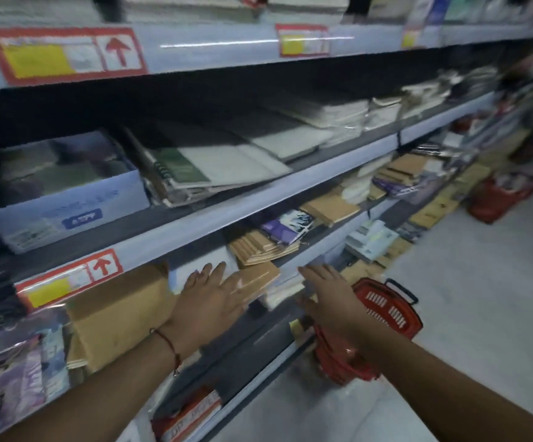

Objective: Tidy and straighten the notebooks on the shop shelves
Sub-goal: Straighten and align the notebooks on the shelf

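Both hands reach toward a lower shelf of brown-covered notebooks. My left hand [209, 296], fingers straight, lies flat against a stack of brown notebooks [258, 279] at the shelf front. My right hand [325, 290] is open too, fingers extended just right of that stack, over pale notebooks [282, 293]; the blur hides whether it touches them. A larger brown pile [115, 314] sits left of my left hand. Behind, more brown notebooks [260, 248] and a purple-covered one [285, 229] lie askew.
The shelf above [226, 215] carries a blue box [67, 202] and spiral notebooks [195, 173]. Red shopping baskets [386, 311] stand on the floor below my right hand; another red basket [501, 196] sits farther down the aisle. Cardboard stacks line the shelf foot.
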A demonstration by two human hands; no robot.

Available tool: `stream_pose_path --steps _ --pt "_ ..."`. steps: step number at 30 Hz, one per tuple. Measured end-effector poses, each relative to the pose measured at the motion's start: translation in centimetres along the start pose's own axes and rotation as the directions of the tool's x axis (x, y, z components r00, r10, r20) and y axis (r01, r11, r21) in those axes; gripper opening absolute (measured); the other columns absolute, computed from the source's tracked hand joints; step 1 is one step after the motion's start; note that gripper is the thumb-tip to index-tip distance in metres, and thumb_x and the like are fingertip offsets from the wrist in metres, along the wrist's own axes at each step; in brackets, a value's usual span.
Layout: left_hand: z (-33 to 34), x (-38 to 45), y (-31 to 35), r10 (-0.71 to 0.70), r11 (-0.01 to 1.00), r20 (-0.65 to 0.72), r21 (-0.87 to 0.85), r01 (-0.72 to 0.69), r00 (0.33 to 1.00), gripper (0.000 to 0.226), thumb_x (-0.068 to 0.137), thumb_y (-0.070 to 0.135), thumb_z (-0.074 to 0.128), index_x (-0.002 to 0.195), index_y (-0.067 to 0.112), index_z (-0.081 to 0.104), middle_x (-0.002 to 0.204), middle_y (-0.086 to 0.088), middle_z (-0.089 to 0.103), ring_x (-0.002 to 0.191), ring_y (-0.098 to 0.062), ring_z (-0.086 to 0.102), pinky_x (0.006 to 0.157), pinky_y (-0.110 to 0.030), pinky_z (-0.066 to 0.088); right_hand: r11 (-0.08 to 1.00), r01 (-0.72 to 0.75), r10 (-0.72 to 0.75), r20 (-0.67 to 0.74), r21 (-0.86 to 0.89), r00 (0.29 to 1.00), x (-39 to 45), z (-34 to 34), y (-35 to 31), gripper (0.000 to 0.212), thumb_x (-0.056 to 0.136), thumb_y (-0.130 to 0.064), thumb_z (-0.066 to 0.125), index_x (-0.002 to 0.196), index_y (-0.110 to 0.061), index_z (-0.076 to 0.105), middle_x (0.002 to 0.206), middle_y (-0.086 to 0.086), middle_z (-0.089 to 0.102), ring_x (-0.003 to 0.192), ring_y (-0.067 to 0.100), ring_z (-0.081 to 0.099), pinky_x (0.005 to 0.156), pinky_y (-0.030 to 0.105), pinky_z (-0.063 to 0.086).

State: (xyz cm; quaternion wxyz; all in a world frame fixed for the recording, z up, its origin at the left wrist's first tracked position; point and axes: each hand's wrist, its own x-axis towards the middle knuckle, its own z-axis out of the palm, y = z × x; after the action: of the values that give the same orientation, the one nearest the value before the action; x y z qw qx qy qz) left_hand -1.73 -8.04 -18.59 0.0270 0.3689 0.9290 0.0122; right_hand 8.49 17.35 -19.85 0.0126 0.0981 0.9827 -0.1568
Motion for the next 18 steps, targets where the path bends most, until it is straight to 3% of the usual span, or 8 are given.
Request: stream_pose_path --steps 7,12,15,18 --pt "-1.5 10.2 14.5 0.196 0.981 -0.063 0.020 -0.195 0.979 0.086 0.080 0.074 0.020 0.149 0.027 0.042 0.152 -0.013 0.045 0.137 -0.034 0.044 0.112 -0.046 0.036 0.972 -0.235 0.232 -0.094 -0.025 0.968 -4.4 -5.9 15.2 0.068 0.099 -0.050 0.049 0.157 -0.028 0.021 0.165 0.004 0.019 0.151 0.031 0.016 0.120 0.048 0.023" --pt "-0.7 17.9 26.9 0.276 0.961 0.003 -0.035 -0.276 0.961 0.077 0.088 0.072 0.031 0.154 0.033 0.027 0.158 -0.003 0.033 0.144 -0.028 0.033 0.114 -0.043 0.033 0.944 -0.330 0.329 -0.132 0.010 0.935 -7.8 -10.6 26.9 0.067 0.099 -0.052 0.047 0.156 -0.030 0.020 0.165 0.002 0.019 0.151 0.030 0.016 0.121 0.045 0.021" --pt "-0.3 22.6 34.0 0.301 0.949 -0.032 -0.089 -0.302 0.953 0.078 0.085 0.070 0.025 0.154 0.033 0.030 0.154 -0.001 0.038 0.141 -0.024 0.036 0.112 -0.040 0.036 0.935 -0.354 0.353 -0.143 0.014 0.925 -8.8 -13.8 33.1 0.068 0.099 -0.054 0.047 0.156 -0.029 0.021 0.164 0.000 0.021 0.150 0.027 0.018 0.121 0.043 0.018" --pt "-0.3 27.2 39.6 0.304 0.946 -0.032 -0.109 -0.306 0.952 0.076 0.090 0.071 0.030 0.156 0.035 0.023 0.162 -0.001 0.027 0.149 -0.022 0.024 0.119 -0.039 0.027 0.926 -0.375 0.376 -0.140 0.036 0.916 -8.8 -16.7 38.2 0.068 0.099 -0.052 0.048 0.157 -0.028 0.020 0.165 0.001 0.019 0.151 0.025 0.017 0.122 0.041 0.017"
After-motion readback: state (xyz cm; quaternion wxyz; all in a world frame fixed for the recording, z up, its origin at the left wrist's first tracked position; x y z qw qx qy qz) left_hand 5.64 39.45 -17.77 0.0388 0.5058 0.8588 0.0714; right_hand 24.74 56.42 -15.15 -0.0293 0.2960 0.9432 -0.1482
